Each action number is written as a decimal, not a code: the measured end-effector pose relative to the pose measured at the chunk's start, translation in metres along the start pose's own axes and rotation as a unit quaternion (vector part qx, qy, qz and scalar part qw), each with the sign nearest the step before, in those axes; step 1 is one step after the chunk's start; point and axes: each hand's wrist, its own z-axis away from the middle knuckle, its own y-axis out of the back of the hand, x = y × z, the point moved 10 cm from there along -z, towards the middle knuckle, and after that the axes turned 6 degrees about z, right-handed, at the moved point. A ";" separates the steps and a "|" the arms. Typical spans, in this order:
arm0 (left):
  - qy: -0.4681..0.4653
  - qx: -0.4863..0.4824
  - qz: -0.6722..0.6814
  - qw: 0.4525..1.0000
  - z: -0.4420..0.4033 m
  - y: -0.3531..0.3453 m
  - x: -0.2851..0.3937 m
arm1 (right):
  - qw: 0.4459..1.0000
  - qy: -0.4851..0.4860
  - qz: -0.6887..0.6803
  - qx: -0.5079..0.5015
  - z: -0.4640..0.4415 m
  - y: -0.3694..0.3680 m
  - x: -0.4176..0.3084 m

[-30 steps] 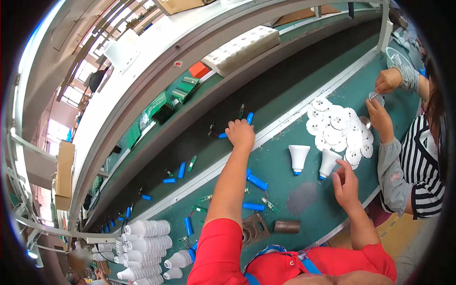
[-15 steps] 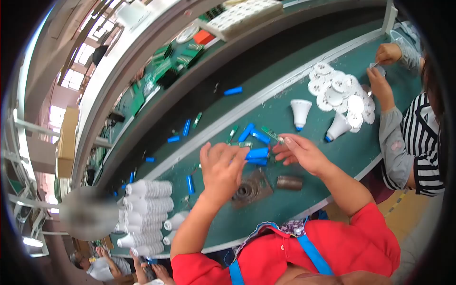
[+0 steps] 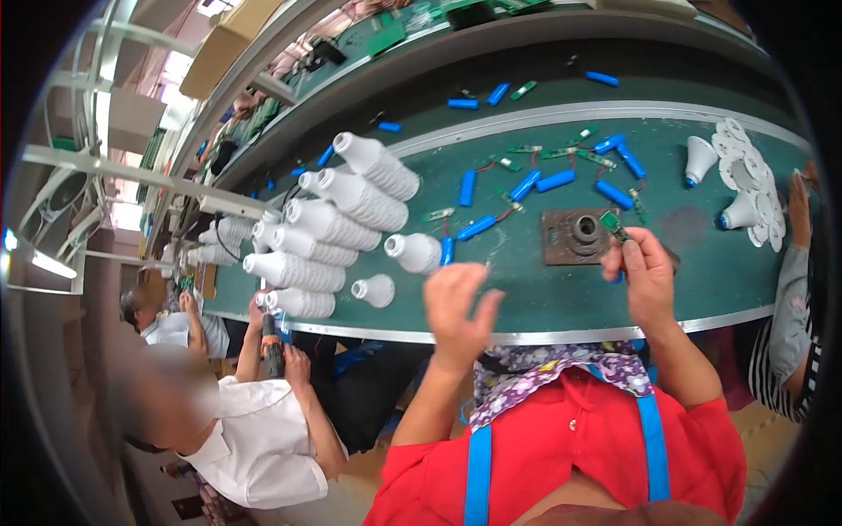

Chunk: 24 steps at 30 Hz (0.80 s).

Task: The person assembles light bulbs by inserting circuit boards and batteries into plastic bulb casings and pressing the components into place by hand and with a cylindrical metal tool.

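Note:
My right hand (image 3: pixel 647 276) pinches a small green circuit board (image 3: pixel 614 226) between thumb and fingers. Below those fingers a bit of blue shows, mostly hidden. Just behind the board stands a brown metal fixture (image 3: pixel 561 238) with a round ring. My left hand (image 3: pixel 458 307) is raised near the table's front edge, fingers apart and nothing in it. Closest to it are a white lamp housing (image 3: pixel 414 252) lying on its side and a blue cylindrical battery (image 3: pixel 447 252). Several more batteries wired to green boards, such as a blue battery (image 3: pixel 555 181), lie behind the fixture.
Stacks of nested white housings (image 3: pixel 303 270) rise at the left. White round discs (image 3: pixel 752 171) and two white housings, one a standing housing (image 3: pixel 700 159), are at the right beside a co-worker's hand (image 3: pixel 799 210). At the left another person holds a power screwdriver (image 3: pixel 272 349).
The view has swung left, bringing the housing stacks nearer the middle. My left hand has moved away from the batteries toward the table's front edge. My right hand still holds a board, now beside the fixture.

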 end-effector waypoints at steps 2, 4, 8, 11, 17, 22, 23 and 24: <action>0.037 0.103 -0.113 0.988 0.023 0.039 -0.052 | 0.999 -0.026 -0.005 -0.033 0.003 -0.008 -0.002; 0.189 0.155 -0.038 0.969 0.032 0.058 -0.104 | 0.996 -0.081 -0.029 -0.026 0.006 -0.014 0.005; 0.285 0.116 0.160 0.938 0.031 0.033 -0.184 | 0.981 -0.171 -0.080 -0.054 0.014 -0.027 0.026; 0.298 0.063 0.201 0.931 0.025 0.024 -0.200 | 0.971 -0.221 -0.077 -0.046 0.027 -0.028 0.036; 0.257 0.071 0.077 0.961 0.011 0.046 -0.177 | 0.954 -0.264 -0.109 -0.086 0.040 -0.034 0.049; 0.264 0.276 0.395 0.836 0.016 0.082 -0.171 | 0.950 -0.288 -0.088 -0.084 0.031 -0.042 0.043; 0.248 0.258 0.443 0.822 0.010 0.077 -0.153 | 0.949 -0.293 -0.086 -0.079 0.030 -0.046 0.042; 0.260 0.235 0.487 0.800 0.011 0.063 -0.141 | 0.948 -0.299 -0.083 -0.074 0.031 -0.049 0.042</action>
